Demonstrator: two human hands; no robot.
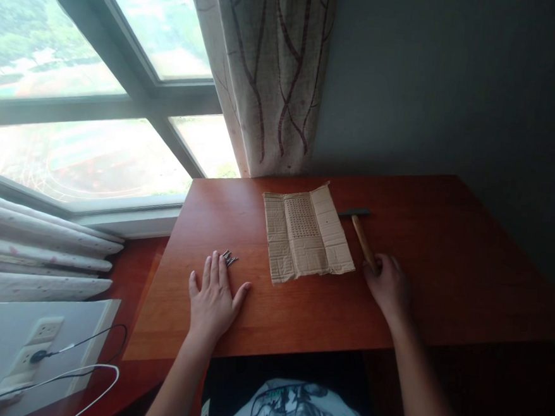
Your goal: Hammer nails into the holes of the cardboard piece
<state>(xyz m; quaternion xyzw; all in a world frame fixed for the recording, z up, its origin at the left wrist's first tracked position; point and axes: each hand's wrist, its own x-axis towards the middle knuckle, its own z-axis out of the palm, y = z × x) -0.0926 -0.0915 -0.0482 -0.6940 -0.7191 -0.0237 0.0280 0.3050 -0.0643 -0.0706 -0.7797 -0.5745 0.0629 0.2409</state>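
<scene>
My left hand (214, 298) lies flat on the wooden table, fingers spread, its fingertips beside a small pile of metal nails or screws (229, 257). My right hand (389, 282) is wrapped round the lower end of the wooden handle of a hammer (362, 235). The hammer's dark head rests on the table, its left tip against or under the edge of a cardboard piece (277, 249). Between my hands, that creased, torn-edged cardboard lies open, with a grid of small dark holes or dots in its middle panel.
The reddish-brown table (444, 264) reaches the wall and a patterned curtain (272, 74) at the back. A window (72, 149) is on the left. Below it, a wall socket (43, 337) has a plug and cables (109, 373) beside the table's left edge.
</scene>
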